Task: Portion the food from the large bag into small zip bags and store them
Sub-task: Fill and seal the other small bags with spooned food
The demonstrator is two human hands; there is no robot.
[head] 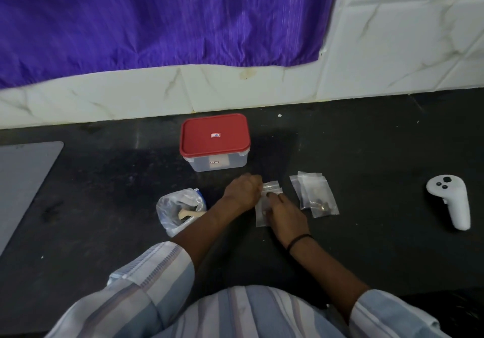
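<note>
Two hands on one zip bag (264, 206), flat on tabletop (366, 246) just right of big bag (180, 210). Left hand (243, 189) pinches its far seal edge; right hand (284, 214) presses flat, fingers straight. Light, floppy, slick film: likely best gripped at the stiffer zip strip.

The lower half of the small zip bag (262, 214) is covered by the right hand (284, 213), and its contents cannot be made out. The left hand (243, 189) fingertips are blurred at the bag's top. The grey mat (23, 177) is cut off by the left edge.
</note>
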